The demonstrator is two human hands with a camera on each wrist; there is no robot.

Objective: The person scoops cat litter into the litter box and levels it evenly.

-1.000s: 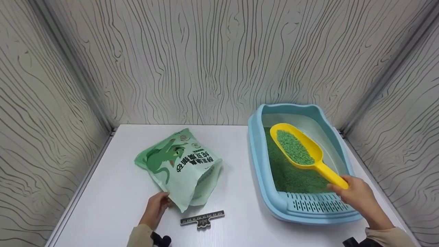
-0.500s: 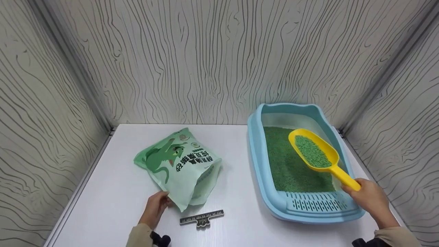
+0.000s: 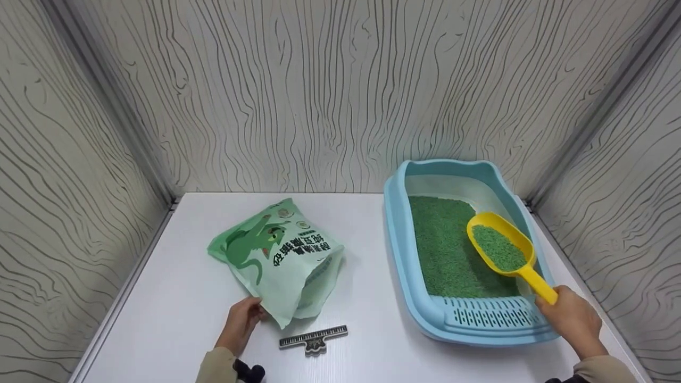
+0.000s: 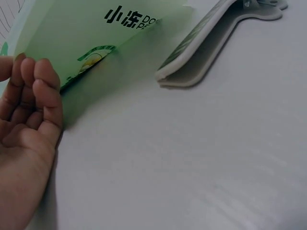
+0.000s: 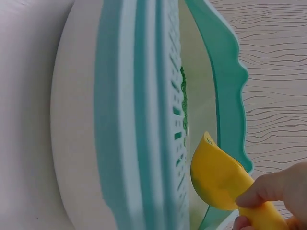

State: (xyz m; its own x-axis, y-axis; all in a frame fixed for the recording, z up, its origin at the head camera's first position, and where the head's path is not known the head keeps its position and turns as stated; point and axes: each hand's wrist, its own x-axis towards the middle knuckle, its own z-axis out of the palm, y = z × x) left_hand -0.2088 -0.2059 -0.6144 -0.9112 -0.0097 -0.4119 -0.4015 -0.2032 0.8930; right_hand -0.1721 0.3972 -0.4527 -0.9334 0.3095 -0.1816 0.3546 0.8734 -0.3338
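Observation:
My right hand [image 3: 572,319] grips the handle of a yellow scoop [image 3: 524,234], which carries green litter pellets over the right part of a blue litter box [image 3: 399,255]. In the right wrist view the scoop [image 5: 216,177] shows from the side, with the fingers [image 5: 273,187] round its handle. Green litter [image 3: 444,250] covers much of the box floor. On the left lies a pale green litter bag [image 3: 276,255], its mouth open toward the front. My left hand [image 3: 242,322] pinches the bag's near edge; its fingers [image 4: 45,91] are curled there.
A long bag clip [image 3: 314,339] with a piano-key pattern lies on the white table [image 3: 362,298], in front of the bag. Wood-patterned panels [image 3: 298,96] enclose the table at the back and both sides. The box's perforated step [image 3: 492,314] faces the front.
My right hand has moved the loaded scoop to the right and toward me, from the middle of the box to its right side. The left hand, bag and clip have stayed put.

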